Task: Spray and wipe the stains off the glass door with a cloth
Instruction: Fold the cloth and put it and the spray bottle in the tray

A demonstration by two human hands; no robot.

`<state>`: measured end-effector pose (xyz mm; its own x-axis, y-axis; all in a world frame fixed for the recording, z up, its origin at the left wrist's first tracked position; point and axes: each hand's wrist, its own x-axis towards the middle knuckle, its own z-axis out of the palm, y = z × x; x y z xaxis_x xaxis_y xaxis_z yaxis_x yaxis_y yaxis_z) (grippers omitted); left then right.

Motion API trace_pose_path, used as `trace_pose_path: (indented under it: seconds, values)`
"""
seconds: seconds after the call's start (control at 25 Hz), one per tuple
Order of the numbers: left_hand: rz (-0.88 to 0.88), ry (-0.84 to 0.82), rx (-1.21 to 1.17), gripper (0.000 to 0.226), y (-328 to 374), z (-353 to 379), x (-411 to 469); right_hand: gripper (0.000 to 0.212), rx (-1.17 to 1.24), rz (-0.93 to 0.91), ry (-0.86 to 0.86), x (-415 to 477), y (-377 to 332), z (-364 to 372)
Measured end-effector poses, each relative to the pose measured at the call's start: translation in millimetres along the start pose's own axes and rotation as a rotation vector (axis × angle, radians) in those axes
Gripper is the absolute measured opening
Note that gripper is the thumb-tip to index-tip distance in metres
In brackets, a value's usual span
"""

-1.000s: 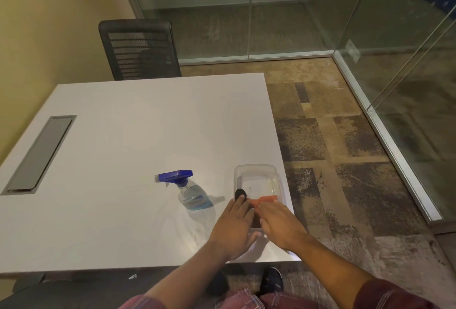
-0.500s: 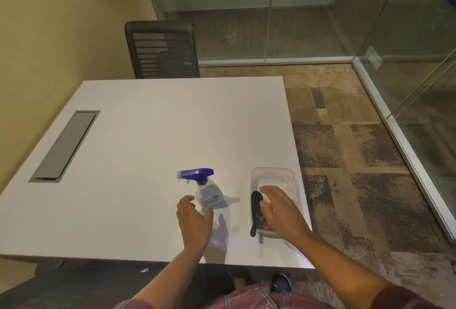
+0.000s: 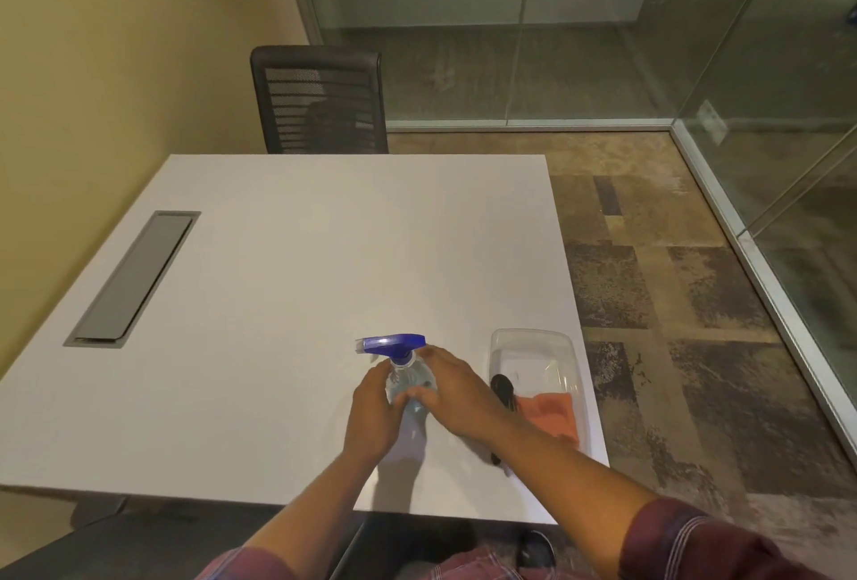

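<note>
This was a small office meeting room. A white table with a grey cable hatch set in its top stood by a plain yellow wall, and a black mesh chair was at its far side. Glass walls in metal frames closed the room, and the floor had patterned carpet tiles.

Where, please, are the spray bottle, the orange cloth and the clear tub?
spray bottle (image 3: 394,343): head view, on its blue trigger top.
orange cloth (image 3: 552,412): head view, on the cloth's middle.
clear tub (image 3: 538,359): head view, on its bare floor.
</note>
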<state>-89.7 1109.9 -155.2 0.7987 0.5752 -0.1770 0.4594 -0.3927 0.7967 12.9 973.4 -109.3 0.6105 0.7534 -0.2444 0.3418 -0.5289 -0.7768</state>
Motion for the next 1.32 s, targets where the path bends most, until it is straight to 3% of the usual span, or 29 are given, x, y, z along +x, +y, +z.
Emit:
trace_pose_path:
  seconds: [0.2,0.36,0.56,0.84,1.04,1.32]
  values:
    - [0.111,-0.023,0.074,0.029,0.2,-2.2,9.1,0.049,0.0,0.038,0.066,7.2,-1.7,-4.6]
    - [0.196,-0.036,0.059,0.043,27.9,-1.0,22.3,0.042,0.075,0.039,0.165,10.2,-4.3,-34.2]
    - [0.309,-0.087,0.089,0.1,57.2,13.9,26.5,0.037,0.172,0.042,0.343,-7.8,-0.3,-88.3]
    - [0.332,-0.646,0.694,0.135,66.2,57.6,1.8,0.039,0.192,0.127,0.521,-52.9,30.7,-135.6]
    - [0.342,-0.734,0.844,0.138,67.1,76.5,-7.4,0.052,0.15,0.214,0.493,-71.7,65.8,-125.0]
    - [0.346,-0.703,0.857,0.12,69.2,85.6,-13.4,0.044,0.145,0.323,0.404,-55.3,100.5,-101.9]
